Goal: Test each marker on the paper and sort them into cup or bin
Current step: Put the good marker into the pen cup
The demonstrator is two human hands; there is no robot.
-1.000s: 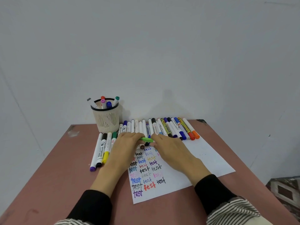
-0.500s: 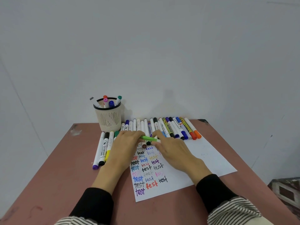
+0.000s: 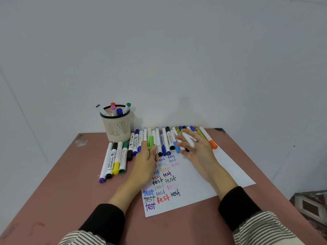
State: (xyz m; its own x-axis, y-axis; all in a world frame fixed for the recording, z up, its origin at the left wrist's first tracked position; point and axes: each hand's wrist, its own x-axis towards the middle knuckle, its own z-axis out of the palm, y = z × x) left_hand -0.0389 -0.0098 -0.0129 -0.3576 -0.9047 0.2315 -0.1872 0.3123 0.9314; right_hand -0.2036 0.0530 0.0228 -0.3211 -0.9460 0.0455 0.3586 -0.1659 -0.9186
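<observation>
Where table [image 3: 53, 200] meets wall [image 3: 159, 59], reddish-brown top, plain grey-white behind.

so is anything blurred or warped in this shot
Head view: the right hand and the white marker it holds are motion-blurred; the left hand with the green cap is sharper; the wide lens bends the table edges outward.

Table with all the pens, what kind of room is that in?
Probably a plain test or craft corner: a worn reddish table against a bare white wall, a mesh cup of markers, and paper covered in "test" scribbles.
</observation>
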